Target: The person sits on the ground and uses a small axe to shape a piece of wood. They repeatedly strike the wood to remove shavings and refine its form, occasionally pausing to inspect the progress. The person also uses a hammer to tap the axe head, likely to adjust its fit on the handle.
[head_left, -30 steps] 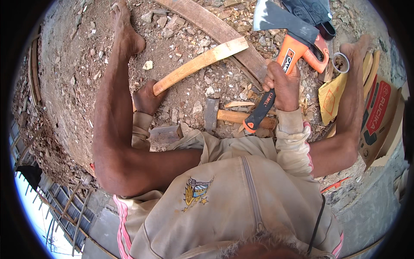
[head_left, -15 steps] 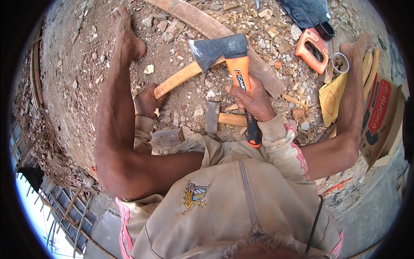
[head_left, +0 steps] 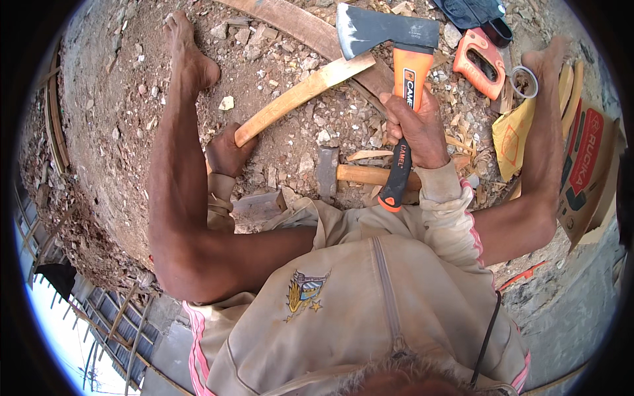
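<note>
My right hand [head_left: 422, 129] is wrapped round the grip of a hatchet [head_left: 388, 32] with a dark head and an orange and black handle. The hatchet's head is raised, its pale cutting edge turned left, just above the far end of a wooden stick [head_left: 300, 99]. My left hand [head_left: 230, 153] grips the near end of that stick, which slants up to the right. Its far end overlaps a long brown plank [head_left: 297, 25] in view; I cannot tell whether they touch. A hammer [head_left: 328, 173] with a wooden handle lies between my legs, beside a dark block [head_left: 257, 208].
Wood chips and stones cover the ground. At the right are an orange-handled saw [head_left: 481, 65], a roll of tape [head_left: 523, 82], a yellow packet [head_left: 514, 142], wooden strips [head_left: 573, 99] and a red-printed cardboard box [head_left: 588, 168]. My bare legs frame the spot on both sides.
My right hand has moved up and to the right with the hatchet, uncovering the stick's far end. My left hand and the stick have stayed nearly in place.
</note>
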### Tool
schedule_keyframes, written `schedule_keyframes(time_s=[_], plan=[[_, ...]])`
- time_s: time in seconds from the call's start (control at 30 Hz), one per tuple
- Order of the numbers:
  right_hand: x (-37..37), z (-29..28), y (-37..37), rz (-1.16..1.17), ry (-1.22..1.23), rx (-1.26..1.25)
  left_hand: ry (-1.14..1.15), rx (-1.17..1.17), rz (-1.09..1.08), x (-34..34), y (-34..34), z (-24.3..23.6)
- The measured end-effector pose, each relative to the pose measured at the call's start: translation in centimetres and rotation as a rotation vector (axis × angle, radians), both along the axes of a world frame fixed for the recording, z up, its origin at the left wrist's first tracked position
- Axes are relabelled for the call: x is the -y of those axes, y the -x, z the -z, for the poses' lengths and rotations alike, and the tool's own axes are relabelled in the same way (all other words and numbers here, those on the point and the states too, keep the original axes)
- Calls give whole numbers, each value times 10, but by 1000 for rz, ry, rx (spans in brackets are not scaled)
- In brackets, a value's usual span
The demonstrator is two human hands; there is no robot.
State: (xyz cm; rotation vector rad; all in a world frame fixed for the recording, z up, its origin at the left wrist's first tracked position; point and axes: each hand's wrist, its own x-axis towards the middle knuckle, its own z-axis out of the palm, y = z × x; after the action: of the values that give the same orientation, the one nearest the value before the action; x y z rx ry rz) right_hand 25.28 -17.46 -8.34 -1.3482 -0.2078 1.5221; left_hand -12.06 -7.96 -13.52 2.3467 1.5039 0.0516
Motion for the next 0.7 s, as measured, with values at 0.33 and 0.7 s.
schedule_keyframes(time_s=[0.33, 0.7], plan=[[20, 16, 0, -98, 60, -11, 51, 24, -30, -5, -9, 1], [10, -9, -28, 194, -41, 202, 33, 14, -37, -4, -4, 5]])
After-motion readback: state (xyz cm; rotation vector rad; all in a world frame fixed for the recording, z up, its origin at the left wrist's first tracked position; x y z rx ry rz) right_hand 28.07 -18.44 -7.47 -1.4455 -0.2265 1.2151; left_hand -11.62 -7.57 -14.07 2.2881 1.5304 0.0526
